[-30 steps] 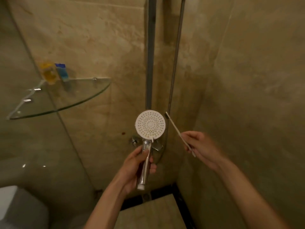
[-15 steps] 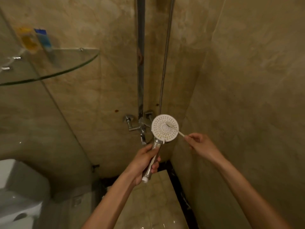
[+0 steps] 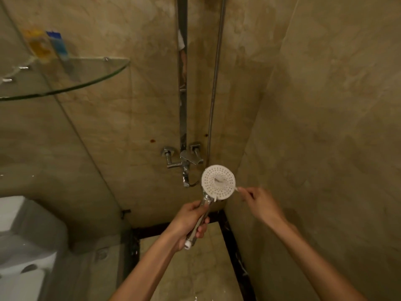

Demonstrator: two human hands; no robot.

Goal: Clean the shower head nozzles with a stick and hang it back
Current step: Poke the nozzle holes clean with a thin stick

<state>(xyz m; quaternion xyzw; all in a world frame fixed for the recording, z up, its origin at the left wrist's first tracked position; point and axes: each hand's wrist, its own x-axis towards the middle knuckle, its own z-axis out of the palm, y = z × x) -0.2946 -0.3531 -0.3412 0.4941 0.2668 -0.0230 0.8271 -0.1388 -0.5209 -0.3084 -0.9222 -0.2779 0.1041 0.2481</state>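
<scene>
Gripping the shower head (image 3: 218,182) handle, left hand (image 3: 188,222); right hand (image 3: 261,204) pinches stick (image 3: 225,184) across its face.

The stick (image 3: 225,184) blurs white on white across the shower head (image 3: 218,182), its tip lost near the centre of the face. The left hand (image 3: 188,222) covers most of the chrome handle below the shower head. Far left of the shower head, the glass shelf (image 3: 91,81) runs off the frame's edge; the yellow bottle (image 3: 40,45) and blue bottle (image 3: 57,45) on it are too smeared to read.
</scene>
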